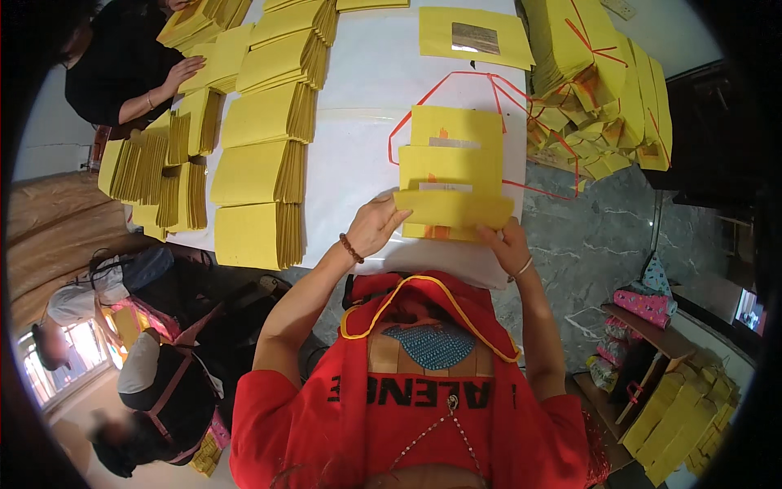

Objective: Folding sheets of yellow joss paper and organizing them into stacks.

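A yellow paper sheet [456, 209], with a strip folded or bent along its length, lies crosswise near the front edge of the table. My left hand [380, 225] pinches its left end, thumb and fingers closed on the paper. At the opposite end, my right hand [508, 246] grips the lower right corner. Just beyond are overlapping yellow sheets [456, 122] with orange printing and pale rectangular patches, partly hidden under the held one. Red string [423, 104] lies loosely around them on the white tabletop.
Rows of stacked yellow paper packets [259, 171] fill the table's left side. A yellow sheet with a picture patch [444, 39] lies at the far end. Tied yellow bundles [582, 57] stand at the right. Another person's hand [181, 73] touches stacks at the far left.
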`<state>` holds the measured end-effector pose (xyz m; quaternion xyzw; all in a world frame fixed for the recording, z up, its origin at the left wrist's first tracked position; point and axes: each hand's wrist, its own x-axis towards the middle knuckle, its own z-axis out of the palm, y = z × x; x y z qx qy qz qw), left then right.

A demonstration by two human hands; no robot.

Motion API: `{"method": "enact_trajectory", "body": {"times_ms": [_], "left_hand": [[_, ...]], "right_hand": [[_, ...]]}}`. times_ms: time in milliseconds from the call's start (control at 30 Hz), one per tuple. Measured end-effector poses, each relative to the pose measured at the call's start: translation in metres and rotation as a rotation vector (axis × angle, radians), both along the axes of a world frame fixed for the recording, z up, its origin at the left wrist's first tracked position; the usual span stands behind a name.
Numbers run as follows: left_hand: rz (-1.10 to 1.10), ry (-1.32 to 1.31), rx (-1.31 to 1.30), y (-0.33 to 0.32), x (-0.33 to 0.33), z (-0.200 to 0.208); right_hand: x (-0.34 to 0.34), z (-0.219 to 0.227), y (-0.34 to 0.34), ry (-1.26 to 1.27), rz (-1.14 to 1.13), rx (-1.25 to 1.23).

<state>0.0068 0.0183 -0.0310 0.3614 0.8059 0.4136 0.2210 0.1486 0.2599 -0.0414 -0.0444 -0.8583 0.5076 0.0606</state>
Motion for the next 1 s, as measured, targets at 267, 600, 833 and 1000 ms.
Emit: {"method": "enact_trajectory", "body": {"times_ms": [267, 600, 833, 1000], "left_hand": [[0.391, -0.307, 0.127, 0.025, 0.013, -0.012], [0.533, -0.385, 0.095, 0.033, -0.001, -0.048], [0.545, -0.731, 0.145, 0.031, -0.007, -0.035], [0.572, -0.416, 0.143, 0.033, -0.007, -0.055]], "right_hand": [[-0.016, -0.015, -0.010, -0.201, -0.344, -0.356], [-0.020, 0.004, -0.024, -0.070, -0.500, -0.425], [-0.025, -0.003, -0.019, -0.189, -0.485, -0.146], [-0.026, -0.010, -0.023, -0.078, -0.515, -0.143]]}}
